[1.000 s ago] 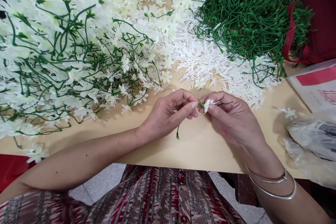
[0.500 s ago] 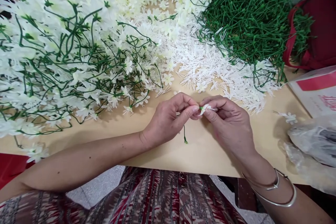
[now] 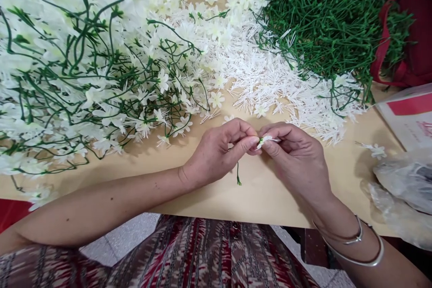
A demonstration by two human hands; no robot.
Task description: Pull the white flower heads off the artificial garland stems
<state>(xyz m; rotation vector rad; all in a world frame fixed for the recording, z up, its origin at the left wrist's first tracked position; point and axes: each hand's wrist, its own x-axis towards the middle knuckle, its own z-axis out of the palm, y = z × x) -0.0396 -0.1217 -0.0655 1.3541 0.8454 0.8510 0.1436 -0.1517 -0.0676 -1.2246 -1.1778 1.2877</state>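
Observation:
My left hand [image 3: 232, 144] pinches a green plastic stem [image 3: 238, 173], whose free end with a small bud-like tip hangs below my fingers. Right beside it, my right hand [image 3: 293, 153] holds a small white artificial flower [image 3: 265, 141] between thumb and forefinger. The flower's green base meets my left fingertips, and thin white stamens poke out toward the right. Both hands are closed and nearly touch, just above the tabletop [image 3: 209, 198]. My curled fingers hide most of the stem.
Assembled white flowers on green stems [image 3: 101, 67] heap up at left. White stamen pieces [image 3: 266, 76] lie scattered behind my hands, with green stems [image 3: 327, 22] piled beyond. At right are a carton [image 3: 408, 114], a plastic bag [image 3: 405, 184], a loose flower [image 3: 376, 150] and a red bag [image 3: 411, 31].
The view has shifted slightly. Both hands keep their pinch on the stem and flower, with only a very slight movement at the fingertips.

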